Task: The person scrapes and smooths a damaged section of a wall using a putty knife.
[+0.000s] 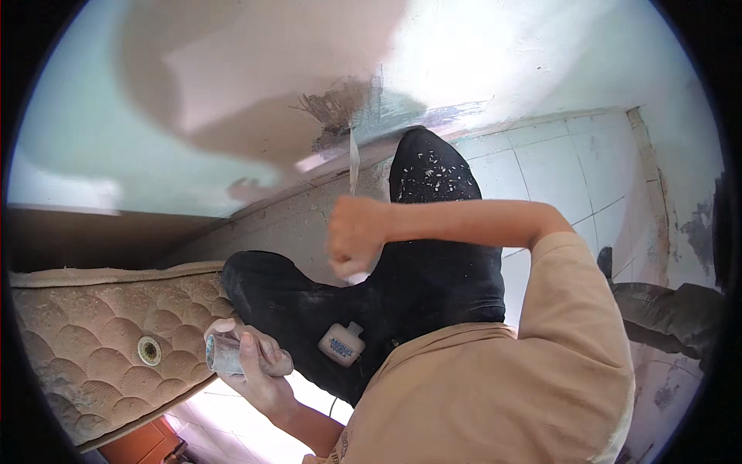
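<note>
Thin blade (354,161), blurred, handle mostly hidden in clenched right hand (357,233), left hand (261,374) gripping a partly covered greyish cylinder (226,356)

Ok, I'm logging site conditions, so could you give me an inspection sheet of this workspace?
Surface: pale wall with a dark, rough-looking patch low down.
Job's things: narrow-bladed tool pointing toward the patch, contact unclear; dusty cylinder.
Clutter: pale flakes on the black trousers.
Grippers: right hand closed around the tool; left hand holding the cylinder.
Cables: one thin dark line by the left forearm; cannot tell if it is a cable.
Surroundings: quilted mattress with a round fitting at left, tiled floor, another person's leg at right.
</note>
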`<state>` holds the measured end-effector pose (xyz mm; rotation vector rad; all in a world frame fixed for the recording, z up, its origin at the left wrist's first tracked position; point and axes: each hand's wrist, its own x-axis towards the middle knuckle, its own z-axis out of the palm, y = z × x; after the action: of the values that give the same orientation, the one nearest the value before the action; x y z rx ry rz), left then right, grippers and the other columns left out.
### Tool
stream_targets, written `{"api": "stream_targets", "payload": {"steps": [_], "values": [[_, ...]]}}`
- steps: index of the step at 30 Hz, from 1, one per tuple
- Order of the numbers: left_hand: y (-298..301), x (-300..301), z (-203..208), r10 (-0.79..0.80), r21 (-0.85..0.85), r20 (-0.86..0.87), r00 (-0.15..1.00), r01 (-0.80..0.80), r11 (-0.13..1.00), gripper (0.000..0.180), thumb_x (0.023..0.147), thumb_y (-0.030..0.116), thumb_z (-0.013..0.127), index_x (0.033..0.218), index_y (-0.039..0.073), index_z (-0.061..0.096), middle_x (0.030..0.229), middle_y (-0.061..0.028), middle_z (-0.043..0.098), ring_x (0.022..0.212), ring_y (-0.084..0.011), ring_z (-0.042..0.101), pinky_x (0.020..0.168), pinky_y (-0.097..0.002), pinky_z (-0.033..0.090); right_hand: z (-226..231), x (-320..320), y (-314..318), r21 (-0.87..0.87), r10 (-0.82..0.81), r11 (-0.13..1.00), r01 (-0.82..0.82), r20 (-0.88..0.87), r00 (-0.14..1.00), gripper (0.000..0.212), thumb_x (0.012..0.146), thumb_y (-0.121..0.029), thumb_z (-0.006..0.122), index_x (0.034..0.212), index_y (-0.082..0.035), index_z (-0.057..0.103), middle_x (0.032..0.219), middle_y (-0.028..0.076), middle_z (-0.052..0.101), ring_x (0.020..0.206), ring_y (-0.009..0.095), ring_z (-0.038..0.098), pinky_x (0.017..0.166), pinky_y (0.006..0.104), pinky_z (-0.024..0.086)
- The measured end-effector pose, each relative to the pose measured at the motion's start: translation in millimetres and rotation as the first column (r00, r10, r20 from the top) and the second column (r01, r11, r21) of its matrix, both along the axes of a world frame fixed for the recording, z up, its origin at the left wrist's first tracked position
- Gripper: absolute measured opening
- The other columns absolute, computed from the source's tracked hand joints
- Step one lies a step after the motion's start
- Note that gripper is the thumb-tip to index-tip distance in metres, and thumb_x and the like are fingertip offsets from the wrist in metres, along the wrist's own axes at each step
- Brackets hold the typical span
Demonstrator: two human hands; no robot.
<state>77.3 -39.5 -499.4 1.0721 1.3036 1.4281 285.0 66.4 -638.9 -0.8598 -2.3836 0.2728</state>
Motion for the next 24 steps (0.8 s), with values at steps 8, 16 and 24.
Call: {"api": "stream_targets", "payload": {"steps": [8,16,24], "values": [[-2.2,-5.7,-3.1,-0.025,-0.01,0.011,1.0,0.025,1.0,0.024,0.082,0.008,0.056,0.102,0.001,0.043,0.062,-0.0031,0.044,0.045,-0.0066,0.038,0.043,-0.0185,0.032,-1.9,-6.2,-3.2,-0.013,0.038,0.999,-0.037,0.053,0.998,0.037,0.067,-0.037,0.048,0.042,-0.01,0.052,0.042,0.012,0.045,0.037,0.032,0.045,0.038,0.0401,0.035],[-3.0,-6.5,-3.8,0.026,-0.009,0.022,0.999,-0.025,1.0,0.024,0.083,0.008,0.056,0.102,0.002,0.044,0.062,-0.0031,0.044,0.046,-0.0066,0.038,0.043,-0.0184,0.032,-10.6,-25.8,-10.8,-0.077,0.057,0.996,-0.047,0.126,0.99,0.036,0.068,-0.038,0.047,0.044,-0.012,0.056,0.045,0.012,0.05,0.042,0.032,0.049,0.04,0.0422,0.035],[-1.8,-6.0,-4.5,0.068,-0.096,0.025,0.997,-0.065,0.993,0.024,0.083,0.009,0.057,0.102,0.003,0.044,0.062,-0.0026,0.043,0.045,-0.0067,0.037,0.042,-0.0178,0.031,-16.0,-15.0,-4.7,-0.142,-0.059,0.986,0.081,0.153,0.986,0.034,0.067,-0.037,0.048,0.045,-0.014,0.057,0.047,0.012,0.052,0.045,0.033,0.051,0.042,0.0418,0.038]]}}
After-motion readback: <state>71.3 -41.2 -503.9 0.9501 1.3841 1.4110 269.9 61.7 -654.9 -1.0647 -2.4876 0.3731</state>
